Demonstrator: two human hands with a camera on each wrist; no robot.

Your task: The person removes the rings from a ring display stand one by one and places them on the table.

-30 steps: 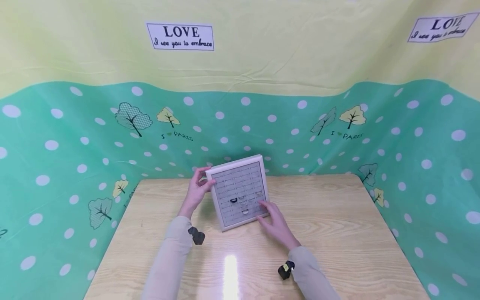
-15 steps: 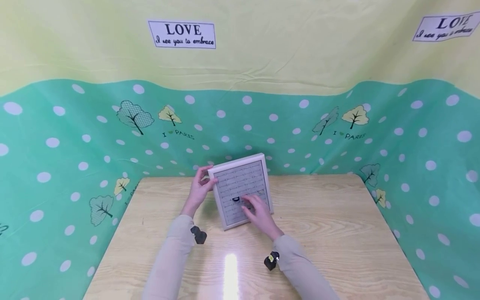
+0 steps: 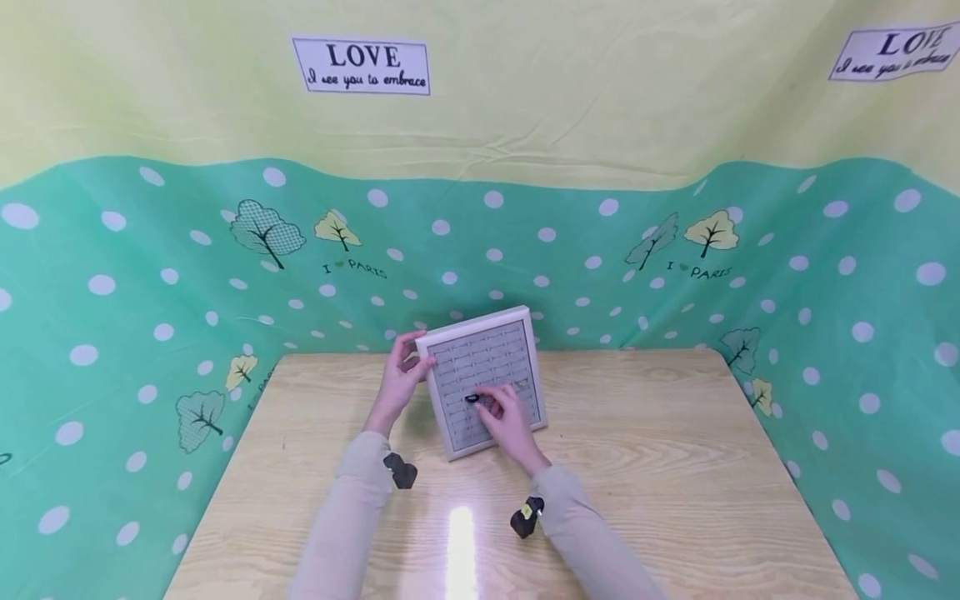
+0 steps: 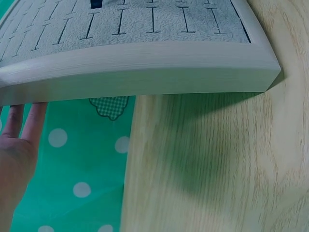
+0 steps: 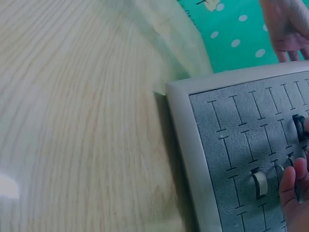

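Left hand [image 3: 395, 387] holding tray [image 3: 480, 357], right hand [image 3: 513, 420] pinching ring [image 3: 471, 398]

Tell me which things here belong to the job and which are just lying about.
Job:
left hand, holding the slotted board
right hand, apparently pinching the black band
pale band, set in the board

Surroundings:
wooden table
polka-dot cloth
LOVE labels
wrist cameras

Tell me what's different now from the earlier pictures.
The right hand moved up and left across the slotted board from its lower right edge; it now reaches the black ring, though whether it pinches it is unclear. The left hand still grips the board's upper left corner; the tilt looks unchanged.
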